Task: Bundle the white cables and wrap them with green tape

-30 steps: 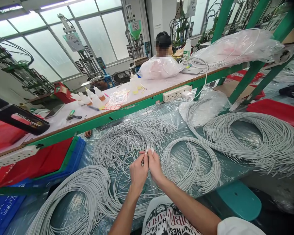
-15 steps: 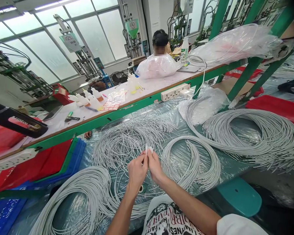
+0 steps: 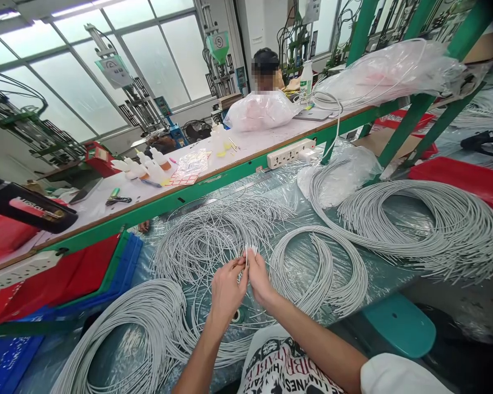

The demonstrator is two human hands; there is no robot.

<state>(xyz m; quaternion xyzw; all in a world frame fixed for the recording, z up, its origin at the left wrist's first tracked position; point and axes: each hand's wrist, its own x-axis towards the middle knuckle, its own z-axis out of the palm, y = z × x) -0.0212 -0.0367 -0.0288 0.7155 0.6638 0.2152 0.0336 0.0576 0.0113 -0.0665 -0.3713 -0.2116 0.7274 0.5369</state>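
My left hand (image 3: 229, 287) and my right hand (image 3: 258, 275) meet over the middle of the bench. Both are closed around the ends of a bunch of thin grey cables (image 3: 251, 238), the fingertips pressed close together. Just beyond them lies a loose, tangled pile of the same cables (image 3: 197, 235). To the right of my right hand rests a small cable coil (image 3: 285, 262). Left of my left hand a larger coil (image 3: 148, 306) spreads toward my body. Under my wrists a small dark green roll (image 3: 238, 316) is partly hidden.
A big cable coil (image 3: 456, 219) lies at the right, by a red tray (image 3: 464, 178). A green-edged shelf (image 3: 225, 175) with a power strip (image 3: 290, 154) crosses behind. Stacked red and blue bins (image 3: 78, 279) stand left. A teal stool (image 3: 402, 325) is at lower right. A person sits beyond the shelf.
The fingers of my left hand have loosened and shifted slightly at the cable ends. My right hand stays closed in nearly the same place. The view has moved a little.
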